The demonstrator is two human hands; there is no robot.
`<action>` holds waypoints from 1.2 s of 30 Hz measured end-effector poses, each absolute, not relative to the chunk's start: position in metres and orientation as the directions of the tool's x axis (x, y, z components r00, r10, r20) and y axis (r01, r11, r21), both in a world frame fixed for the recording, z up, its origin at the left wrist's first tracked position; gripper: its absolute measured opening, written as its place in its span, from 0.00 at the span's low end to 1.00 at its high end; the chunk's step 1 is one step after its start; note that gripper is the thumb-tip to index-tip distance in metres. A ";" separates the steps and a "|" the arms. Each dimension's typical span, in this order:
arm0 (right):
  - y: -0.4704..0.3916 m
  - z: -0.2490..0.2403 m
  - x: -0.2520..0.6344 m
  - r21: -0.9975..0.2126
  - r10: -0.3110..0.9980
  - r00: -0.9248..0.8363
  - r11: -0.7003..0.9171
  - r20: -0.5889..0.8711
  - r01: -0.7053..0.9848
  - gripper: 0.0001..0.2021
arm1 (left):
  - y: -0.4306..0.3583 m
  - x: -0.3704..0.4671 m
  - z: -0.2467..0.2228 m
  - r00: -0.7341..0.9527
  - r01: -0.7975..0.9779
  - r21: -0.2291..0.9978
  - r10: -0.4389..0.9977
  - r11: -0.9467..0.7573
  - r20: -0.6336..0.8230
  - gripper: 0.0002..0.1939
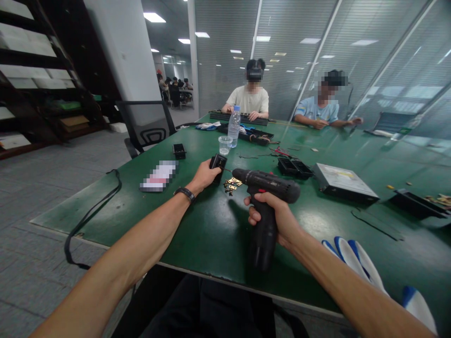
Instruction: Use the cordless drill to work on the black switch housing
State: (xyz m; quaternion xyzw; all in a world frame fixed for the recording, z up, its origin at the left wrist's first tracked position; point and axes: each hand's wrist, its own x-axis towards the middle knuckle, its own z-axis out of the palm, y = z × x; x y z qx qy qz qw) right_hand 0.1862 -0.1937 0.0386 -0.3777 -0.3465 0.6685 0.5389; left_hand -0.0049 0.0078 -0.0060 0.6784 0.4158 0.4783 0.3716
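Over the green table (197, 234), a black cordless drill (269, 184) is held by the right hand (280, 213), fingers wrapped round its grip; the left hand (203, 177) clasps a small black box (219, 162) near the bit's tip. Best keep box braced, bit square, pressure steady, clear of the loose brass pieces (233, 181).

An office that is also used as a workshop is indicated by the tall glass partition (225, 37), the rectangular ceiling lights (154, 17), the mesh-backed chair (151, 115) and the further room where people (175, 91) are seated. Dark shelves (28, 56) are stacked with white boxes (31, 42). Bench work is shown by the green surface (207, 234), where small metal pieces (232, 182) are scattered and a power drill (266, 183) is held.
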 end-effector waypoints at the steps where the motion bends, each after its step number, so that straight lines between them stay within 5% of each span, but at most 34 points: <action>1: -0.193 0.039 0.187 -0.868 0.981 -0.138 -0.188 -0.139 -0.460 0.11 | 0.008 -0.005 -0.006 0.199 0.206 0.904 0.921 -0.374 0.336 0.16; 36: -0.195 0.042 0.182 -0.852 0.990 -0.079 -0.141 -0.117 -0.504 0.07 | 0.006 -0.004 -0.005 0.194 0.185 0.909 0.921 -0.373 0.338 0.15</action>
